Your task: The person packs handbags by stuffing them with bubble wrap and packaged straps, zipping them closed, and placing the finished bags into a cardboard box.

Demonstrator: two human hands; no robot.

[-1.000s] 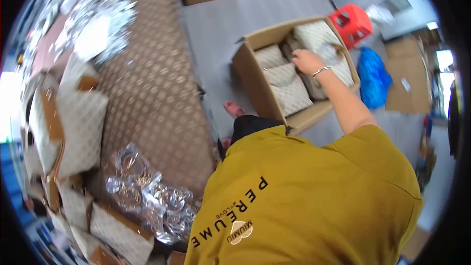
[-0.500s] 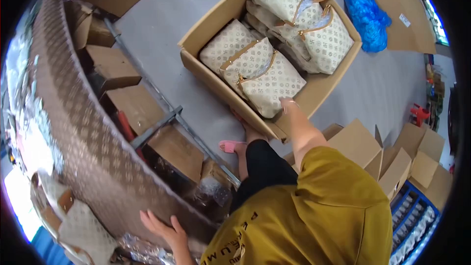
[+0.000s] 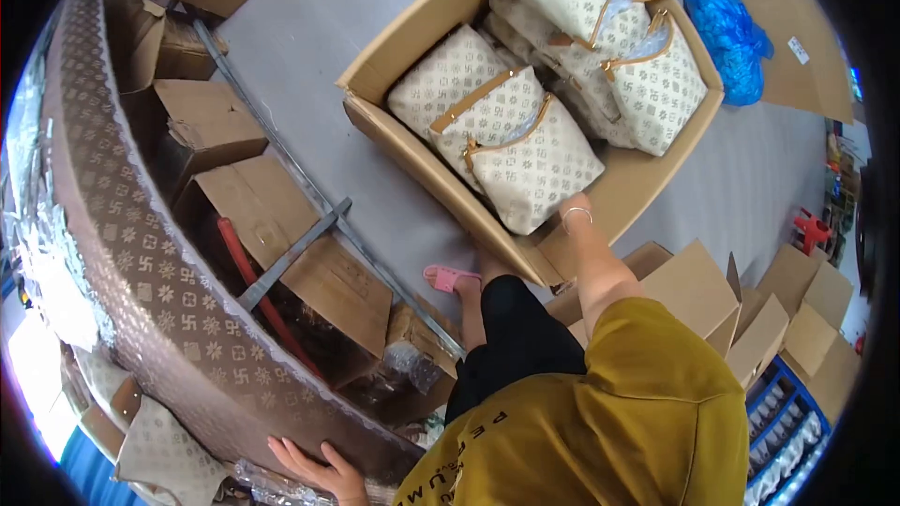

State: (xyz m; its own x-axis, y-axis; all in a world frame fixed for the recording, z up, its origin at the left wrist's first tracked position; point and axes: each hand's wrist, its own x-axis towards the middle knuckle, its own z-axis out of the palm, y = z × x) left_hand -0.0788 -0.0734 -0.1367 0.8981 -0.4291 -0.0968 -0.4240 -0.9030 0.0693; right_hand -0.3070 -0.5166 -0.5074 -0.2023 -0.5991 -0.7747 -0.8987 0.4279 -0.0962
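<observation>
My left hand point(image 3: 317, 470) lies with fingers stretched out on the brown patterned sheet point(image 3: 202, 342) that covers the table. My right arm reaches down into a large cardboard box point(image 3: 412, 155) on the floor. At the lower corner of a cream patterned handbag point(image 3: 539, 164) with tan trim is my right hand point(image 3: 576, 206), a bracelet at its wrist. Its fingers are mostly hidden, so their grip does not show. Beside that bag, more cream handbags point(image 3: 656, 84) are packed in the box, some with clear plastic showing at their openings.
Cardboard cartons point(image 3: 248, 192) stand under the table behind a metal frame bar point(image 3: 300, 253). A blue plastic bag point(image 3: 727, 37) sits beyond the box. Open cartons point(image 3: 689, 290) and a blue crate point(image 3: 783, 422) are at right. Another cream bag point(image 3: 169, 450) lies at the table's left end.
The view has shifted a little, and the box appears slightly further right. My right hand stays at the same bag's corner; my left hand remains on the brown sheet.
</observation>
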